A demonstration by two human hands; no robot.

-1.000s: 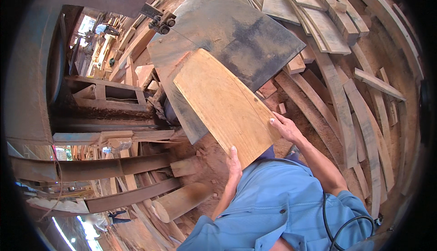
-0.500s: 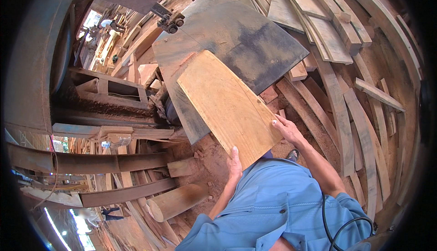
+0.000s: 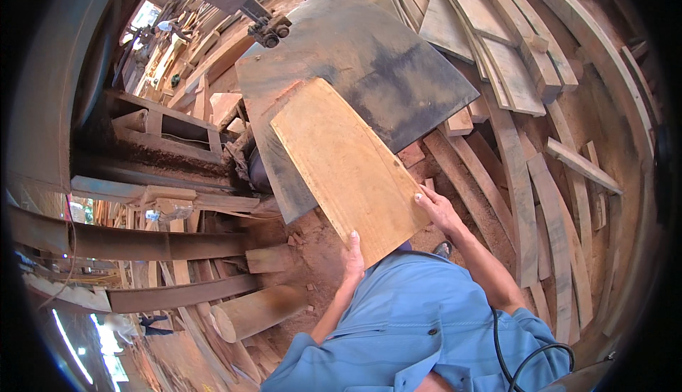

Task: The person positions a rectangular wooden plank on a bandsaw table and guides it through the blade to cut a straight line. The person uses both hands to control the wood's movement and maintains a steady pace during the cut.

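A tapered wooden board (image 3: 352,172) lies with its narrow far end on the dark metal saw table (image 3: 415,83), while its wide near end overhangs the table's front edge, close to my body. My left hand (image 3: 353,256) grips the near left corner, thumb on top and fingers hidden underneath. On the right edge near the other corner, my right hand (image 3: 439,211) holds the board the same way. Beyond the narrow end is the saw's blade guide (image 3: 270,31), a block with small rollers; I cannot make out the blade itself.
The large metal saw housing (image 3: 39,108) rises at the left. Long planks (image 3: 522,200) lie stacked along the right side. A round log (image 3: 259,312) rests on the sawdust-covered floor at the lower left. Another person (image 3: 170,27) is far off at the upper left.
The whole view has shifted slightly. The board keeps nearly the same place on the saw table, and both hands still hold its near end.
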